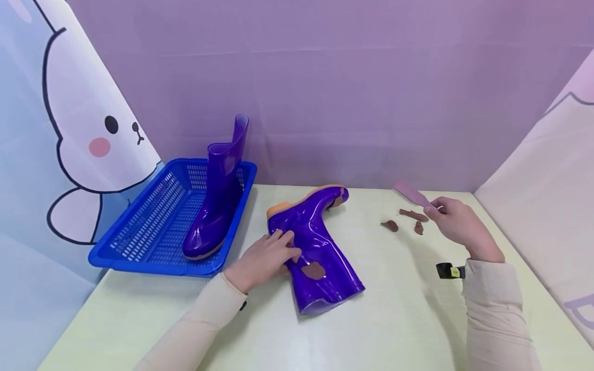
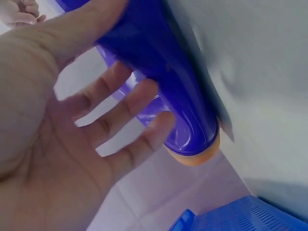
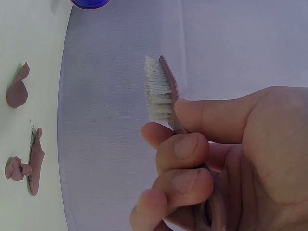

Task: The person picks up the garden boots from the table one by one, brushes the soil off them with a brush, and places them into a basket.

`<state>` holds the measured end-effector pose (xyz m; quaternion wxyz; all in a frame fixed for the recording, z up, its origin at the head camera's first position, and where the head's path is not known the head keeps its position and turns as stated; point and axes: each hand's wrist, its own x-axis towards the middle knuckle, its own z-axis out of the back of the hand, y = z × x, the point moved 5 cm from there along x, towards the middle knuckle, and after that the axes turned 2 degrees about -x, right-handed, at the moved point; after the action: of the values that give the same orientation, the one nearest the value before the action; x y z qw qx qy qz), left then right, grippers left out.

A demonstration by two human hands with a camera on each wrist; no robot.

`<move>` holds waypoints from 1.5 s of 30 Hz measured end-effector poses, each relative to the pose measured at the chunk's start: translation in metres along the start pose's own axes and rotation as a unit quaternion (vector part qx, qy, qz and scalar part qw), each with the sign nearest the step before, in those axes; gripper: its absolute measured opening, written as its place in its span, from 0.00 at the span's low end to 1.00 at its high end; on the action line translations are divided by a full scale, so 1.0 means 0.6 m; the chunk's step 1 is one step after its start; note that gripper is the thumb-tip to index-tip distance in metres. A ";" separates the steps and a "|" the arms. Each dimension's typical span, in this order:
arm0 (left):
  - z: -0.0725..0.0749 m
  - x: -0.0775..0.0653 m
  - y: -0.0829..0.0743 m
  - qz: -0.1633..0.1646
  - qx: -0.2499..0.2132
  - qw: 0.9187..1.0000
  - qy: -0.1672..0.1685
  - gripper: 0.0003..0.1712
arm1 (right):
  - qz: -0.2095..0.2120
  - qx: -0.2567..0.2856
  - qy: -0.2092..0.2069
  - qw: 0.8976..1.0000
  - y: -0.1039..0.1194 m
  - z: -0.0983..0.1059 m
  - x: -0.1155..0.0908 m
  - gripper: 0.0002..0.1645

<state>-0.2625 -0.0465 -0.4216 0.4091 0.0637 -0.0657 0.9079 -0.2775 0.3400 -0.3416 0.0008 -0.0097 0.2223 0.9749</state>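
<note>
A glossy purple rain boot (image 1: 308, 232) with an orange sole lies on its side, its toe pointing away to the right. A brown patch (image 1: 313, 270) marks its shaft, and more brown shows at the toe. My left hand (image 1: 266, 257) is at the boot's heel side, fingers loosely extended over the shaft; in the left wrist view the palm stands apart from the purple surface. To the right, my right hand (image 1: 457, 221) grips a pink brush (image 3: 169, 86) by its handle, raised above the table. Its white bristles face left in the right wrist view.
A blue plastic basket (image 1: 139, 265) at the left holds a second purple boot (image 1: 218, 196), upright. Several brown clay-like pieces (image 1: 413, 215) lie below the brush. A purple cloth backdrop (image 1: 348, 103) rises behind the pale table (image 1: 371, 335).
</note>
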 end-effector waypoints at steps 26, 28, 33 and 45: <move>0.081 0.085 -0.006 0.133 -0.248 0.928 -0.246 0.12 | -0.006 0.004 -0.008 1.000 -0.003 -0.001 0.000 0.26; 0.077 0.091 -0.007 0.135 -0.274 0.922 -0.239 0.13 | -0.005 0.001 -0.008 1.000 -0.004 -0.001 0.000 0.26; 0.068 0.108 -0.013 0.156 -0.353 0.892 -0.235 0.12 | -0.008 0.000 -0.007 1.000 -0.004 0.001 0.001 0.26; 0.067 0.120 0.005 0.272 -0.354 0.844 -0.298 0.14 | -0.003 -0.004 -0.012 1.000 -0.001 0.002 0.000 0.27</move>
<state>-0.3098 -0.0023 -0.3702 0.1010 0.1614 -0.5159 0.8352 -0.2775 0.3411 -0.3409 0.0066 0.0013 0.2181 0.9759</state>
